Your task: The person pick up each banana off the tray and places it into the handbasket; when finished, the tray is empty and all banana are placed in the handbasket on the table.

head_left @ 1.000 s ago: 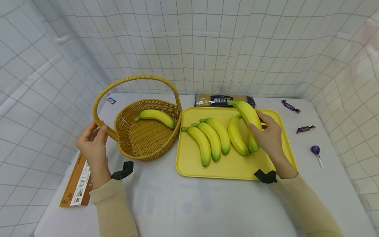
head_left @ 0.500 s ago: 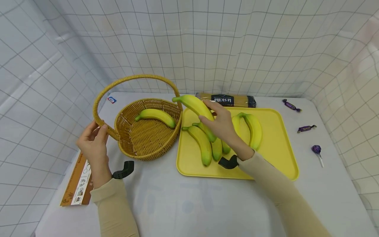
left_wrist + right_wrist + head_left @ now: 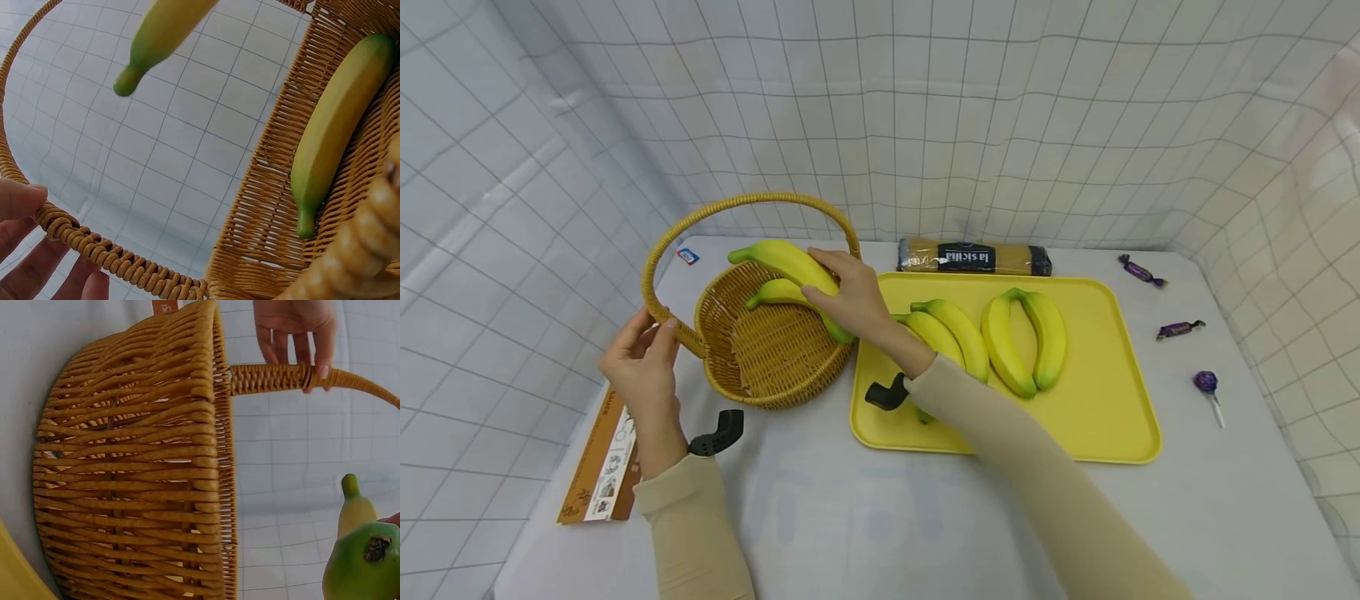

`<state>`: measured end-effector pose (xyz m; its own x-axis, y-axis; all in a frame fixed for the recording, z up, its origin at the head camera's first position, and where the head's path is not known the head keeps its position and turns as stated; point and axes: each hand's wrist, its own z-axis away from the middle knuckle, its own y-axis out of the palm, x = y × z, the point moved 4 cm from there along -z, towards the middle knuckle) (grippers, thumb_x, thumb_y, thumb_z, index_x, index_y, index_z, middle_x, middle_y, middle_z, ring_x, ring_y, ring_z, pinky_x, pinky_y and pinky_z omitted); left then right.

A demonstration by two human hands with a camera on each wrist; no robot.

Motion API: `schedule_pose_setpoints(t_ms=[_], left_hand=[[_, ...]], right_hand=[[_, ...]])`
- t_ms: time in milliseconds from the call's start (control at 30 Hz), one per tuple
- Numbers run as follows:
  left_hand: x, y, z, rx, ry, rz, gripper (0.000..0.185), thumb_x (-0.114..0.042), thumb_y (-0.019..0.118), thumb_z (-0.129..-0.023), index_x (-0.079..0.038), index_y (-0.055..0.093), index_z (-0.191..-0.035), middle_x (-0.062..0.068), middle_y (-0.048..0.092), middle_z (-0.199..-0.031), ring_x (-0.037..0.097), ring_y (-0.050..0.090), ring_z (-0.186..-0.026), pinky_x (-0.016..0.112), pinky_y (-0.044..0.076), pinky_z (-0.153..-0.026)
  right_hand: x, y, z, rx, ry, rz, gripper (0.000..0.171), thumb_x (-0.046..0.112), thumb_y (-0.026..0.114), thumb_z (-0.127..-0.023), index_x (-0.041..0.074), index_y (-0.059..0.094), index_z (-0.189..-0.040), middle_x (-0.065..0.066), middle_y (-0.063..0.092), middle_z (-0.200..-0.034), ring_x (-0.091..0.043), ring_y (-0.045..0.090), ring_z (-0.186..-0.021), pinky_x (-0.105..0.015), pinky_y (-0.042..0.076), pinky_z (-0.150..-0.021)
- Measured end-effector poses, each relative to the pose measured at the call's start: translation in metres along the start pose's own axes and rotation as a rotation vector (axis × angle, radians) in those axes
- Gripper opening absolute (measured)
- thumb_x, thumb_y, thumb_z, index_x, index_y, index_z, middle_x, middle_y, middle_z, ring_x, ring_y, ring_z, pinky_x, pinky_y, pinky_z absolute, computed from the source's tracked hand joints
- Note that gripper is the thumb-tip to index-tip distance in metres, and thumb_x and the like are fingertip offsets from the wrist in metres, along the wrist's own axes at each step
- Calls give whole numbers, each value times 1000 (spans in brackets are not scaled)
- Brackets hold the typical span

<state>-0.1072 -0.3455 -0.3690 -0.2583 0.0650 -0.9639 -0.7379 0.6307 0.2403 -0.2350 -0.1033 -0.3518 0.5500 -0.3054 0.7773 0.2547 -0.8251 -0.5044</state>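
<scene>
right hand (image 3: 848, 296) grips a banana (image 3: 784, 261) over the basket (image 3: 760, 358); left hand (image 3: 643, 358) holds its handle (image 3: 658, 250).

Yellow banana (image 3: 790, 265) held tilted above wicker basket (image 3: 752, 367); green tips

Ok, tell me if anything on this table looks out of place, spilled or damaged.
Nothing looks spilled or damaged. The only stray items are two wrapped candies and a lollipop lying loose right of the yellow tray, and a small blue packet behind the basket.
</scene>
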Motion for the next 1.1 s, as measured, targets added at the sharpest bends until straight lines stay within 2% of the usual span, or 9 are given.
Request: schedule_pose_setpoints(t_ms=[133, 267, 533, 600, 767, 1100], left_hand=[[-1, 0, 1, 0, 5, -10, 29, 0, 72, -84, -3, 73, -113, 1, 67, -95, 11, 64, -86, 15, 57, -74], [-2, -1, 0, -2, 6, -13, 29, 1, 72, -84, -3, 73, -113, 1, 67, -95, 11, 64, -86, 15, 57, -74], [-2, 0, 0, -6, 7, -30, 28, 2, 72, -84, -4, 74, -111, -1, 67, -95, 10, 63, -85, 15, 57, -75], [-2, 0, 0, -6, 6, -38, 28, 1, 72, -84, -4, 74, -112, -1, 67, -95, 10, 64, -85, 14, 57, -75], [0, 1, 1, 6, 11, -55, 31, 0, 72, -85, -3, 72, -115, -1, 67, -96, 10, 63, -86, 13, 56, -76], [0, -2, -2, -7, -12, -59, 31, -2, 73, -84, -5, 73, -115, -2, 68, -97, 9, 64, -87, 11, 55, -75]], right_hand=[[-7, 17, -14, 31, 2, 39, 52, 19, 67, -92, 5, 52, -140, -12, 59, -136, -21, 61, -110, -24, 51, -78], [-15, 31, -24, 80, 30, 62, 53, 20, 66, -93, 7, 51, -142, -11, 58, -137, -20, 61, -110, -24, 51, -81], [-27, 55, -32, 185, 113, 116, 51, 20, 65, -93, 9, 52, -141, -10, 58, -138, -18, 60, -100, -24, 50, -77], [-32, 60, -33, 204, 141, 123, 50, 20, 65, -93, 9, 53, -141, -9, 58, -138, -18, 60, -104, -24, 50, -79], [-41, 66, -29, 238, 202, 126, 51, 19, 66, -93, 8, 52, -141, -8, 57, -140, -19, 59, -116, -27, 52, -89], [-46, 68, -29, 250, 252, 143, 49, 20, 67, -93, 11, 55, -140, -7, 57, -140, -20, 58, -120, -29, 51, -94]])
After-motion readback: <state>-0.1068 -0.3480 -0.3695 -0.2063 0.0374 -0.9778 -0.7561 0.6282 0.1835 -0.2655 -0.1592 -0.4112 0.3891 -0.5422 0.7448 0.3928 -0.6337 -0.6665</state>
